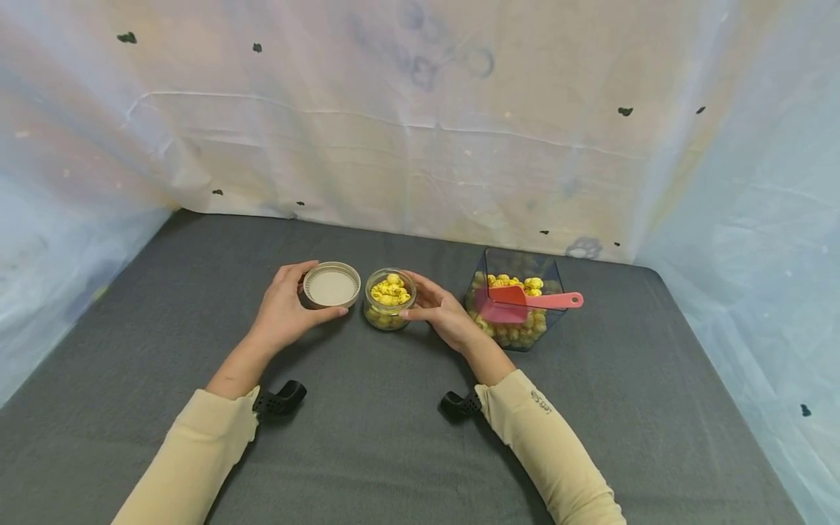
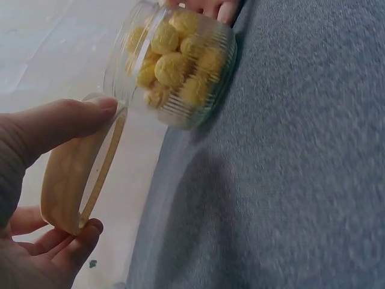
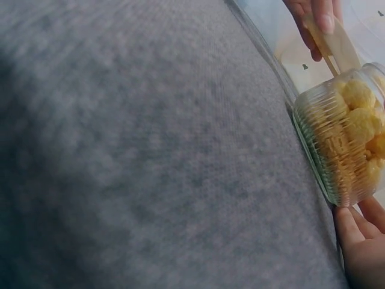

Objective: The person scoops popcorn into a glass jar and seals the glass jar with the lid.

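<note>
My left hand grips a round lid by its edge, thumb in front and fingers behind. The lid's pale inner side faces up toward the head camera, and in the left wrist view it is tilted, raised over the table. Just right of it, a small ribbed glass jar stands upright without a lid, filled with yellow popcorn. My right hand holds the jar from its right side, thumb at the front and fingers toward the back. In the right wrist view those fingers are at the jar's lower side.
To the right, close behind my right hand, a clear square container holds more yellow popcorn. A pink scoop lies in it, its handle sticking out over the right rim. Grey cloth covers the table; pale plastic sheeting hangs behind and at both sides.
</note>
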The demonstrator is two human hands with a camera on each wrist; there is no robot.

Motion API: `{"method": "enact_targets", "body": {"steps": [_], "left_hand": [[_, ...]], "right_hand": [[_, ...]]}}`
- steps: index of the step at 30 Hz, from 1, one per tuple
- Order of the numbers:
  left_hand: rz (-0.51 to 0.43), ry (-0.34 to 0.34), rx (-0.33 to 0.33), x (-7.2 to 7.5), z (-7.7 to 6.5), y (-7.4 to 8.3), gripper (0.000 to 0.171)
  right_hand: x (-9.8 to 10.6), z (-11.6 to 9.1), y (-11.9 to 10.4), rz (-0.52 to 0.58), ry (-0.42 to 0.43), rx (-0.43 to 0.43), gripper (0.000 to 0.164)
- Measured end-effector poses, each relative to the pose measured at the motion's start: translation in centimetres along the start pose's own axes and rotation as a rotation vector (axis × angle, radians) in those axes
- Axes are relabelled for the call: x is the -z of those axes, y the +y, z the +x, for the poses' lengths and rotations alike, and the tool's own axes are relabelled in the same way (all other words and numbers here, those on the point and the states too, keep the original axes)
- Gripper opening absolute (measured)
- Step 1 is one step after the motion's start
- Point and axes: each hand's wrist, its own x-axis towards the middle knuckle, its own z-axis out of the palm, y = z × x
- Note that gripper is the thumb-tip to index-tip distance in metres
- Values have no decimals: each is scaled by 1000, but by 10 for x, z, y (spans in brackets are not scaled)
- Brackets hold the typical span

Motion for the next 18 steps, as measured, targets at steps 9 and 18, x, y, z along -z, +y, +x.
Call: {"method": "enact_targets", "body": {"steps": [9,18], "left_hand": [[23,12,-39,-6,2,7,91],[82,13,-71,-3,2,19,90]], "right_hand": [[1,0,2,-3,10,-2,73],[2,0,2,1,7,1,72]]}}
